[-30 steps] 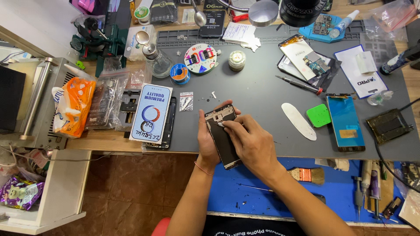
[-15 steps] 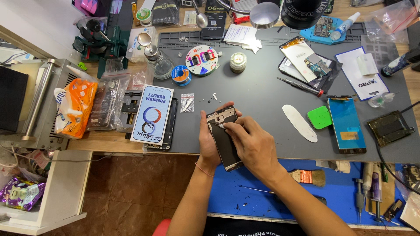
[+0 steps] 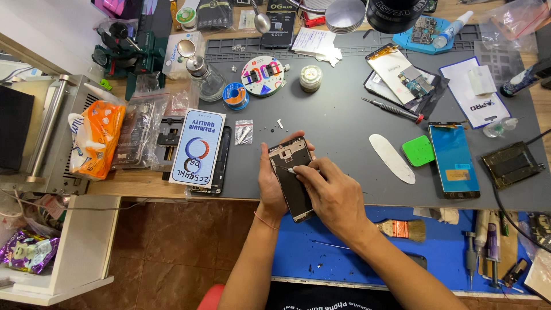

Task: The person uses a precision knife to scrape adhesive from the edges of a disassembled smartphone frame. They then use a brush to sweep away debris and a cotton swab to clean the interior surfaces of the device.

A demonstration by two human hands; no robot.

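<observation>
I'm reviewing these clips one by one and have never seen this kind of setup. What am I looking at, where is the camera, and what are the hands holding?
There is no machine: a person works with bare hands, filmed by a head-worn camera looking down. The left hand holds an opened phone frame at the edge of a grey work mat. The right hand pinches a thin tool, too small to identify, against the frame. Around them lie a blue phone screen, a green square pad, a white pry tool, a screwdriver and a brush.

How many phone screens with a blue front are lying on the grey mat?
1. The blue screen panel lies flat at the right of the grey mat, beside the green square pad. Others may be hidden under the clutter.
</observation>
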